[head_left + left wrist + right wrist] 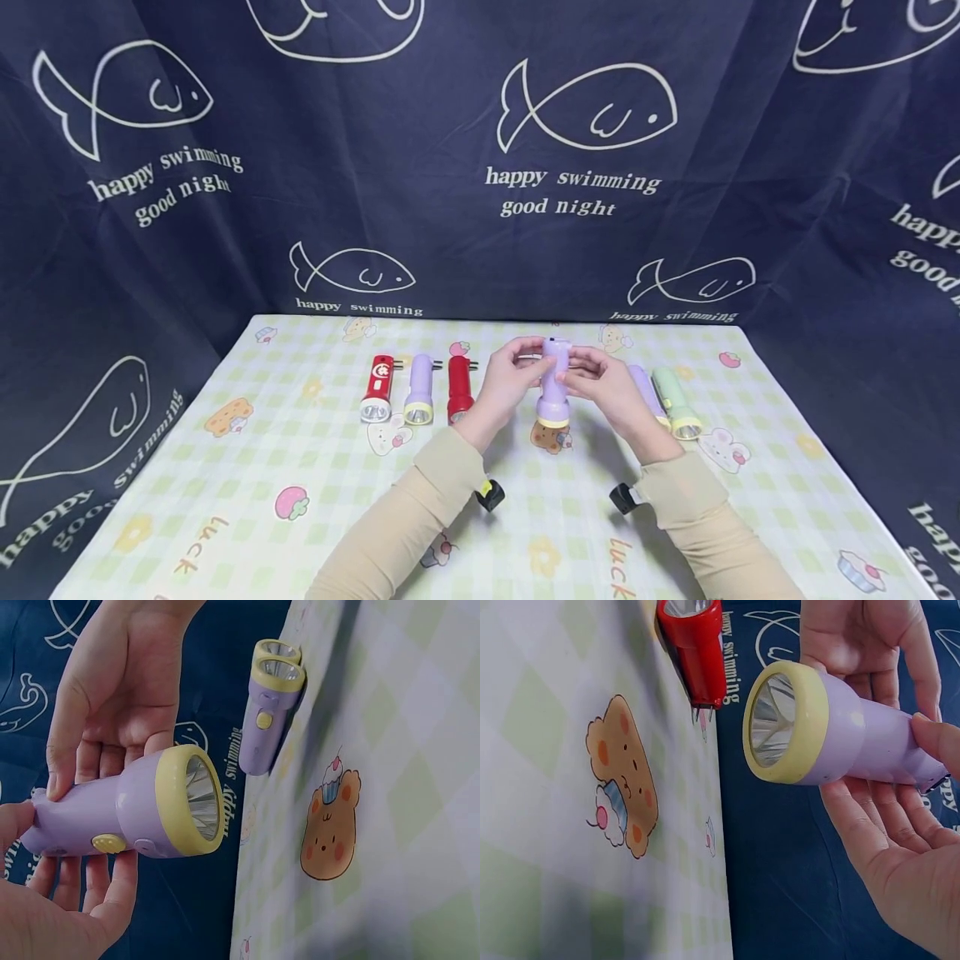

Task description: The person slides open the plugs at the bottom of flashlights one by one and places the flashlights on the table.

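A purple flashlight (553,387) with a yellow rim is held above the table between both hands, its lens end pointing down toward the person. My left hand (510,379) grips it from the left, thumb on the near side and fingers behind. From the right, my right hand (607,385) holds the same barrel with thumb and fingers. A yellow switch shows on the purple flashlight (82,825) in the left wrist view. In the right wrist view its clear reflector faces left, and a small dark part shows at the tail of the flashlight (885,742).
On the left lie a red-and-white flashlight (380,379), a purple flashlight (421,383) and a red flashlight (459,383), plug prongs sticking out rightward. Right of the hands lie another purple flashlight (643,385) and a green one (672,396). A checked cloth (247,500) covers the table; a dark curtain (450,167) hangs behind.
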Demonstrator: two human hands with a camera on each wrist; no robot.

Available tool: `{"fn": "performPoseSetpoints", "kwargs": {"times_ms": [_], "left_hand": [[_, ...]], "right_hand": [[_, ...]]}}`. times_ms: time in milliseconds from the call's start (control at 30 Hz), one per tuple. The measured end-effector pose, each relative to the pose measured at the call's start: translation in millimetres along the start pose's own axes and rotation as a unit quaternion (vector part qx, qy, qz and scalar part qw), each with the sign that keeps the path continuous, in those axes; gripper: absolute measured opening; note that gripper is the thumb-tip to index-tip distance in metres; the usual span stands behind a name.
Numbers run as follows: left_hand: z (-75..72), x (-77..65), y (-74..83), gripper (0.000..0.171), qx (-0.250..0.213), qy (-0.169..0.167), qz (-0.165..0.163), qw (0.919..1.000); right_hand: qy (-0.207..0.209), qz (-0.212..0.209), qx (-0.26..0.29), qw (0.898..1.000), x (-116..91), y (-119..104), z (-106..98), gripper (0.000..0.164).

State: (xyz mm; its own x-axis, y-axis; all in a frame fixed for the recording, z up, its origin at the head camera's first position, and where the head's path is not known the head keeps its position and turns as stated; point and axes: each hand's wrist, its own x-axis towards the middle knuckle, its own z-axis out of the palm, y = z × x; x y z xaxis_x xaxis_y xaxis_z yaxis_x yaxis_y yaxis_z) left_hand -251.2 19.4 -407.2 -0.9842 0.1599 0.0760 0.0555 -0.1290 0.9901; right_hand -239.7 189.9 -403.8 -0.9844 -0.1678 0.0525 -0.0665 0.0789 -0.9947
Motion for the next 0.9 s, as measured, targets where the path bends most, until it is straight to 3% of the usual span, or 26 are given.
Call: {"fn": "performPoseSetpoints", "kwargs": {"times_ms": [467, 700, 900], "left_hand": [[-6.0, 0.5, 1.6, 0.034, 0.023, -0.004, 0.000, 0.9997], [-11.1, -2.2, 2.5, 0.035, 0.033, -0.014, 0.026, 0.9990], [-15.2, -8.3, 3.2, 0.036, 0.074, -0.019, 0.053, 0.9956]], "right_hand": [[-0.011, -0.016, 0.002, 1.000, -2.6, 0.2, 2.2, 0.051], [-0.013, -0.029, -0.011, 0.999, -2.0, -2.4, 2.0, 0.047], [-0.028, -0.058, -0.006, 0.998, -2.5, -1.9, 0.6, 0.048]]}}
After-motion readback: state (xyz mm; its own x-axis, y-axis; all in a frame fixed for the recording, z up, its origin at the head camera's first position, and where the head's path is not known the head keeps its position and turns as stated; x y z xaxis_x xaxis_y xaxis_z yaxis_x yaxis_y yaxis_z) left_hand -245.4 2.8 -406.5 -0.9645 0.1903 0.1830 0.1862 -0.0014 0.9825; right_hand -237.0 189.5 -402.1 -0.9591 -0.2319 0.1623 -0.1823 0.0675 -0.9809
